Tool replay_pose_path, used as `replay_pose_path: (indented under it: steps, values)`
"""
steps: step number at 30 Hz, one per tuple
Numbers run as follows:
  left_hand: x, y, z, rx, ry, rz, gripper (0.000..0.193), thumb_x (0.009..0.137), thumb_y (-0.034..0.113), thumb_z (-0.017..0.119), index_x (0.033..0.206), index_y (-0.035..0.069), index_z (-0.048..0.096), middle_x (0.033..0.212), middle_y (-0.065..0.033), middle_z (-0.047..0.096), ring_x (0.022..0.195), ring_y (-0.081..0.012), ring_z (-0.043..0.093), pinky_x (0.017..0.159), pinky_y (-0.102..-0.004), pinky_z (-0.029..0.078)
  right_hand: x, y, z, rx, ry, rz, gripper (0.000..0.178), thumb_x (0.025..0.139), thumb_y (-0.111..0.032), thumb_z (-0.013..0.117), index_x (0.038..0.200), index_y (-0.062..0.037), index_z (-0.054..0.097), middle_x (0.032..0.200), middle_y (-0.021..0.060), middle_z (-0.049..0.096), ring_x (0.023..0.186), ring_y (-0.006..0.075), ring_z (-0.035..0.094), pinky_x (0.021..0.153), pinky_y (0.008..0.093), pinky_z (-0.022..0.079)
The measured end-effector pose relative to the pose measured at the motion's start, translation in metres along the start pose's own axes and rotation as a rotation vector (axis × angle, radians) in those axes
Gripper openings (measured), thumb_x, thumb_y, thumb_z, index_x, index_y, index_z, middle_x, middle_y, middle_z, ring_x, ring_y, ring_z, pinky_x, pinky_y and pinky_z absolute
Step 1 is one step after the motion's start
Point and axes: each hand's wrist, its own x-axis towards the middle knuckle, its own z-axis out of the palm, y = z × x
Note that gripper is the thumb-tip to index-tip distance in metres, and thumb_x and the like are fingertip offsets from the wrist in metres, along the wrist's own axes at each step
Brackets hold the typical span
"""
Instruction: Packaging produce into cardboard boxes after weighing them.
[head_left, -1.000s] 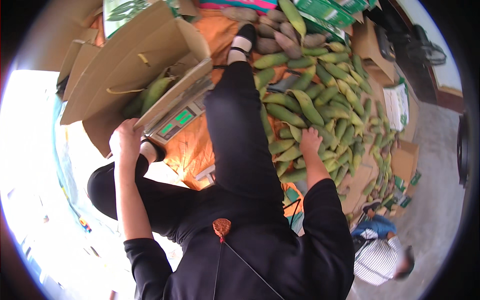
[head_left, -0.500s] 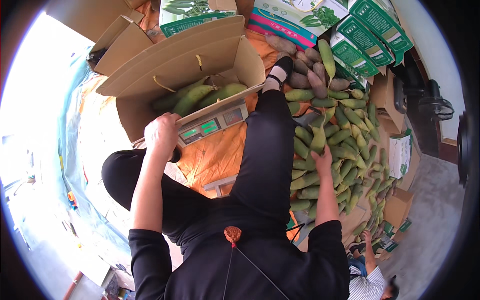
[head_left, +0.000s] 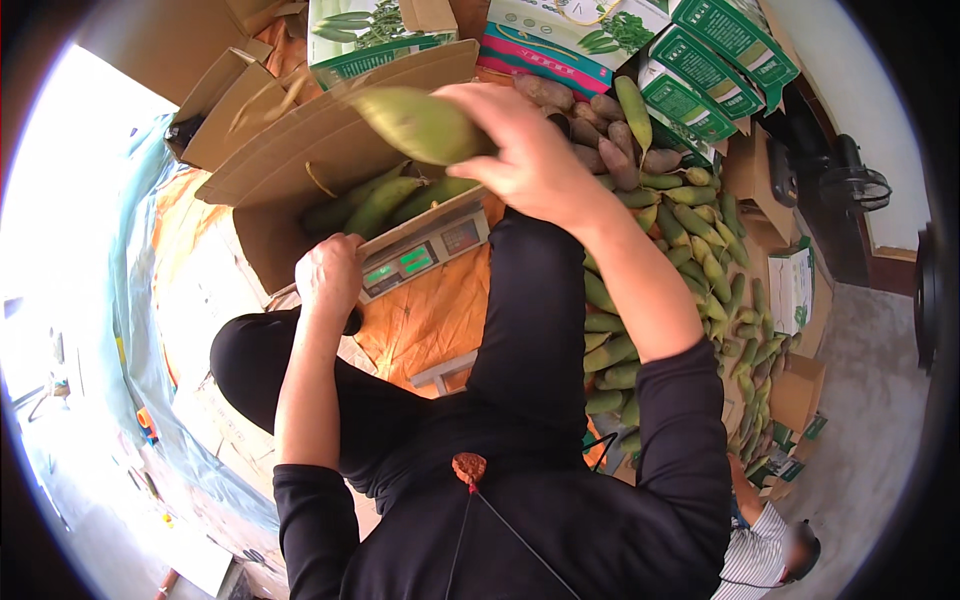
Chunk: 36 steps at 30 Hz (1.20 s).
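Rows of white lettering run across the green-and-white printed cardboard cartons [head_left: 706, 97] at upper right; green readouts glow on the flat grey scale [head_left: 412, 264] left of centre. At upper centre, the right hand [head_left: 527, 152] is closed around a smooth, tapering green radish [head_left: 415, 124] (blurred) over the open brown cardboard box [head_left: 252, 238]. The left hand [head_left: 331, 272] grips the box's near rim.

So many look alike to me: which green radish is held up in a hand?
The green radish in the right hand, above the box; the others lie in the box or in the heap.
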Motion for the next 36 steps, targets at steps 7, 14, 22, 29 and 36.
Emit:
replay_pose_path:
  steps: [7, 14, 22, 29, 36]
  values:
    - [0.001, 0.008, -0.004, 0.031, -0.024, 0.011, 0.020, 0.080, 0.022, 0.062, 0.097, 0.012, 0.068, 0.094, -0.0115, 0.065, 0.088, -0.0312, 0.063, 0.076, -0.0406, 0.050, 0.016, 0.041, 0.069, -0.463, -0.266, 0.207, 0.042, 0.075, -0.013, 0.070, 0.115, -0.0139, 0.058, 0.110, 0.0037, 0.060, 0.112, 0.0230, 0.053, 0.086, 0.0410, 0.044]
    - [0.003, 0.003, -0.006, 0.071, -0.042, 0.004, 0.019, 0.081, 0.022, 0.060, 0.095, 0.011, 0.066, 0.093, -0.0122, 0.065, 0.087, -0.0332, 0.063, 0.074, -0.0428, 0.050, -0.059, 0.055, 0.001, -0.158, 0.169, 0.411, 0.033, 0.078, -0.013, 0.066, 0.110, -0.0091, 0.061, 0.101, 0.0120, 0.063, 0.093, 0.0318, 0.062, 0.078, 0.0395, 0.050]
    - [0.005, 0.005, 0.000, 0.019, 0.015, 0.053, 0.021, 0.079, 0.020, 0.063, 0.096, 0.009, 0.068, 0.087, -0.0151, 0.065, 0.081, -0.0332, 0.063, 0.071, -0.0403, 0.049, -0.315, 0.088, 0.037, -0.104, 0.212, 1.046, 0.019, 0.080, -0.011, 0.061, 0.098, -0.0072, 0.065, 0.093, 0.0157, 0.064, 0.087, 0.0353, 0.062, 0.073, 0.0422, 0.049]
    - [0.008, -0.015, 0.011, -0.059, 0.079, 0.098, 0.019, 0.078, 0.017, 0.062, 0.091, 0.002, 0.065, 0.077, -0.0193, 0.063, 0.073, -0.0348, 0.063, 0.066, -0.0389, 0.047, -0.434, 0.040, 0.107, -0.093, -0.476, 1.316, 0.022, 0.082, -0.016, 0.058, 0.101, -0.0088, 0.065, 0.098, 0.0164, 0.066, 0.092, 0.0332, 0.063, 0.081, 0.0402, 0.049]
    - [0.007, -0.005, 0.008, -0.044, 0.062, 0.080, 0.021, 0.079, 0.018, 0.062, 0.092, 0.002, 0.065, 0.080, -0.0185, 0.065, 0.074, -0.0331, 0.064, 0.068, -0.0380, 0.048, -0.469, 0.060, 0.096, -0.117, -0.326, 1.442, 0.033, 0.079, -0.023, 0.066, 0.108, -0.0086, 0.062, 0.097, 0.0149, 0.067, 0.092, 0.0330, 0.063, 0.080, 0.0400, 0.049]
